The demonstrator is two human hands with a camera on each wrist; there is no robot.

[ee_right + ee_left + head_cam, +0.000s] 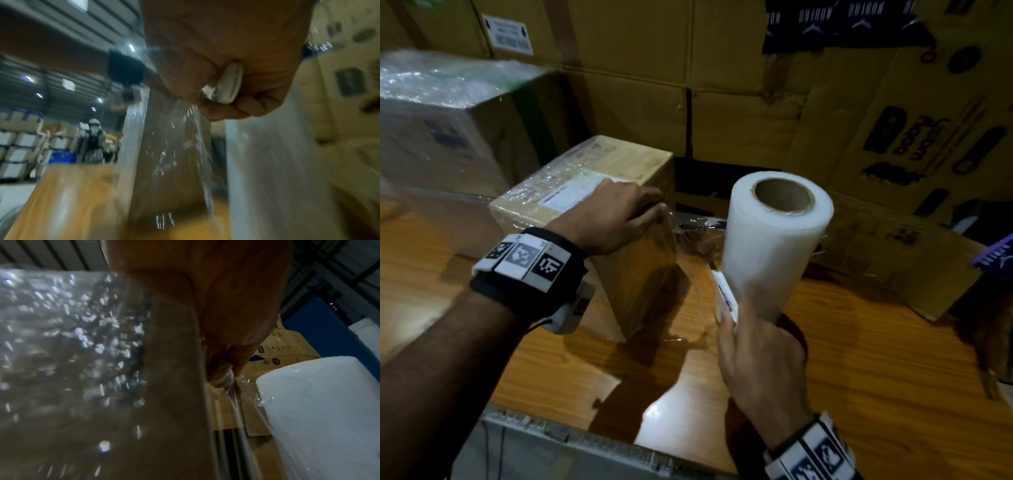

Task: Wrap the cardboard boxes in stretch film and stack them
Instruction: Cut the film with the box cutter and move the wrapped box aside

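A cardboard box (599, 192) partly covered in clear film lies on the wooden table (876, 359). My left hand (619, 212) rests over its right top edge, and its fingers pinch the bunched stretch film (228, 382) there. The film runs rightward to the white stretch film roll (774, 240), which stands upright on the table. My right hand (756, 359) is just in front of the roll's base and grips a small white cutter (726, 298) against the film. The right wrist view shows the cutter (228, 84) inside my curled fingers, with the box (174, 154) and the roll (267, 162) beyond.
A larger film-wrapped box (448, 120) sits at the back left. Big cartons (654, 68) form a wall behind, and a flattened printed carton (893, 205) leans at the right. The table's front edge (551, 435) is close to me. A person (92, 139) stands far off.
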